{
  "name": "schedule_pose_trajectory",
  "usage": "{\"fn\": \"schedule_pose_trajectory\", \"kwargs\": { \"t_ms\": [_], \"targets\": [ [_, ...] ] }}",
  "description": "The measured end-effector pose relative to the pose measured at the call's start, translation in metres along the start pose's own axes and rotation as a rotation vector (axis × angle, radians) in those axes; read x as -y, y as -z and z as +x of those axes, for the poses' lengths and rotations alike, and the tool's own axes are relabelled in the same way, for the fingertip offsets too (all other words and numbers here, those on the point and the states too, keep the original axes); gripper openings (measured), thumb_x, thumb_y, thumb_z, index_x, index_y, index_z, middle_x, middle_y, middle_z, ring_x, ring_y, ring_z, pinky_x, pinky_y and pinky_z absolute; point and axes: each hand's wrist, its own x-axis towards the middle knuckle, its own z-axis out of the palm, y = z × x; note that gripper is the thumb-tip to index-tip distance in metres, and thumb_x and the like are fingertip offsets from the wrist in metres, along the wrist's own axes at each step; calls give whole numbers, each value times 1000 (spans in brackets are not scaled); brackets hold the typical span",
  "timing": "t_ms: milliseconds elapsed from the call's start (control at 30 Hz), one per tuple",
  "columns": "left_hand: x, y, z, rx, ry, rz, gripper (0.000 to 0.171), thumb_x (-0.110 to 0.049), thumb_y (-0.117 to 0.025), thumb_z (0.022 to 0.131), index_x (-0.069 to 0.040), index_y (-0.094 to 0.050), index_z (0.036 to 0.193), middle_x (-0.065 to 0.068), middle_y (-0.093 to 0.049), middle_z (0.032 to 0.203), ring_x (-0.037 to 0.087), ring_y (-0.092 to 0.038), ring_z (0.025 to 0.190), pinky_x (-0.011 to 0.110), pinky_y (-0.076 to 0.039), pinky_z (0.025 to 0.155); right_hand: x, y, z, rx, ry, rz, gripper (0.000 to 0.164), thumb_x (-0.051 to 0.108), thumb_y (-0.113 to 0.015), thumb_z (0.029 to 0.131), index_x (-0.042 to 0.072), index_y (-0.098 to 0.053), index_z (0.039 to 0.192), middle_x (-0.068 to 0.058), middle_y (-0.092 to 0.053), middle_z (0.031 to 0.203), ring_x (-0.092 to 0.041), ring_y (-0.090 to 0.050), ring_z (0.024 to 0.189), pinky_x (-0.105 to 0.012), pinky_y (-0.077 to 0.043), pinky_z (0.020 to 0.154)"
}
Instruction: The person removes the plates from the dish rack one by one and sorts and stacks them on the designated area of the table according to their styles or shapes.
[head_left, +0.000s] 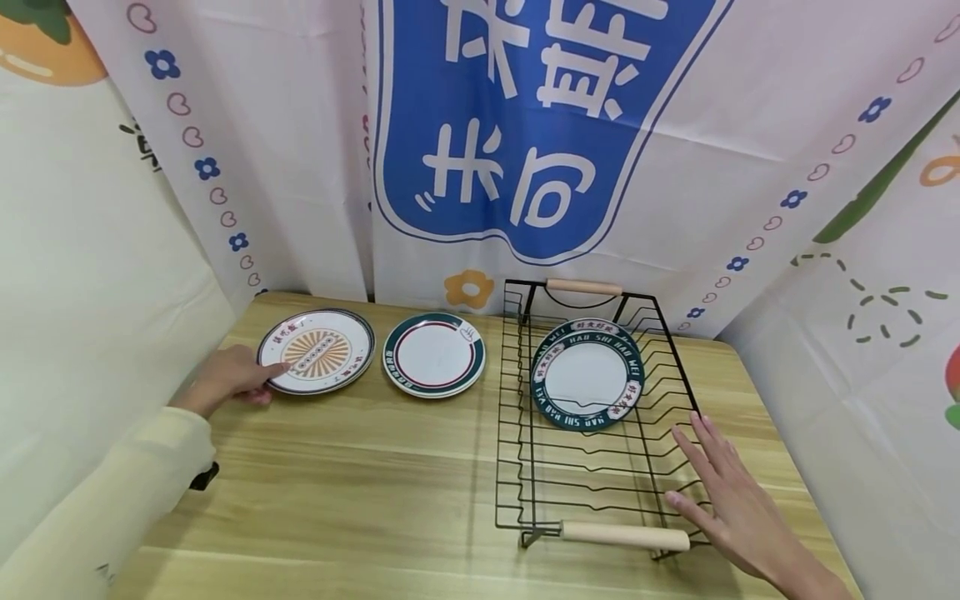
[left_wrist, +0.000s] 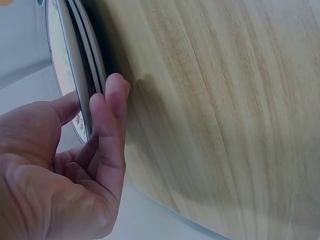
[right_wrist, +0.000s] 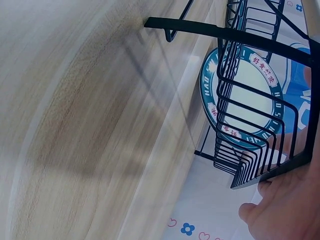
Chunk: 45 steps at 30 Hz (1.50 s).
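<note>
Right hand (head_left: pixel 727 500): fingers splayed wide at wire dish rack (head_left: pixel 625 536); HAO SHI HAO WEI plate (head_left: pixel 585 379) left of fingertips. Left hand (head_left: pixel 234 377): we record thumb and fingers pinching sunburst plate (head_left: pixel 330 354); green-rimmed plate (head_left: pixel 435 356) rightward.

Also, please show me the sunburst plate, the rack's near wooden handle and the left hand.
Sunburst plate (head_left: pixel 316 352), head view: centre of its printed face.
Near wooden handle (head_left: pixel 625 536), head view: middle of its length.
Left hand (head_left: pixel 229 374), head view: back of the hand.
</note>
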Motion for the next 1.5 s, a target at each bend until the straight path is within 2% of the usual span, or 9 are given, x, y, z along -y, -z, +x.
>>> {"fn": "schedule_pose_trajectory", "kwargs": {
  "t_ms": [433,767,1000,1100,1200,1333,1433,1500],
  "targets": [
    [-7,-5,2,-56,31,61,53,-50,-54,94,-5,-63,66,4,-65,55,14,-59,50,29,-38,57,-1,0,1,-1,3,3,83,38,-69,87,10,-27,154,-13,-8,163,-27,-3,151,-24,7,118],
    [-10,-5,3,-47,57,78,58,-55,-50,95,-4,-63,71,6,-66,57,17,-63,52,29,-39,55,0,-1,0,3,-4,13,83,38,-68,88,11,-26,154,-13,-8,163,-28,-2,151,-23,8,118],
    [-5,2,5,-43,38,111,67,-62,-43,95,-5,-65,67,6,-65,58,17,-60,51,29,-41,55,0,-1,1,2,-3,18,83,38,-68,87,10,-27,154,-13,-8,163,-28,-2,151,-24,7,118],
    [-4,7,5,-94,80,137,73,-70,-37,93,-7,-63,66,8,-62,61,20,-56,56,34,-40,56,0,-1,0,4,-3,18,83,38,-68,87,10,-27,154,-13,-8,163,-28,-2,151,-24,7,118],
    [-3,13,4,-192,98,159,81,-77,-33,89,-2,-62,77,16,-60,70,29,-56,65,42,-42,56,0,-1,0,8,-8,20,83,38,-68,88,11,-27,154,-12,-7,164,-28,-2,151,-24,7,118],
    [-9,19,4,-294,59,190,99,-83,-29,85,8,-55,115,35,-60,98,51,-59,83,55,-45,61,1,-1,-1,15,-12,26,83,38,-68,88,11,-26,154,-12,-7,164,-28,-1,151,-24,7,118],
    [-25,24,5,-327,27,199,106,-84,-28,84,8,-43,134,41,-53,118,61,-53,99,65,-43,72,1,-1,0,15,-10,25,83,38,-68,88,11,-26,154,-12,-7,164,-28,-1,151,-24,7,118],
    [-42,26,5,-352,-8,196,103,-82,-31,85,6,-42,135,40,-52,121,61,-52,102,68,-41,76,0,-1,0,12,-9,21,83,38,-68,88,10,-27,154,-12,-7,164,-28,-1,151,-24,7,119]
  ]
}}
